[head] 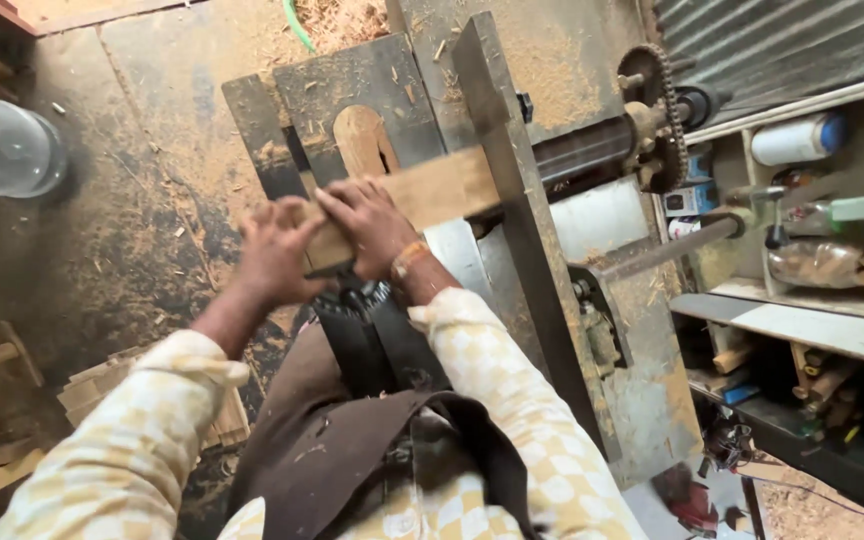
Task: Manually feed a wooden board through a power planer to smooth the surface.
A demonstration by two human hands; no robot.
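A pale wooden plank (442, 190) lies across the dark metal bed of a woodworking machine (352, 90), its far end against the upright metal fence (512, 180). My left hand (274, 250) presses on the near end of the plank, fingers bent over it. My right hand (370, 222) lies flat on top of the plank just beside the left, with an orange band at the wrist. Both sleeves are yellow and white checked.
A chain and sprocket (657, 110) with a roller sit at the machine's far right. Wooden shelves (812, 200) with bottles and tools stand on the right. Stacked wood offcuts (102, 390) and sawdust cover the floor at left, near a clear plastic container (2, 145).
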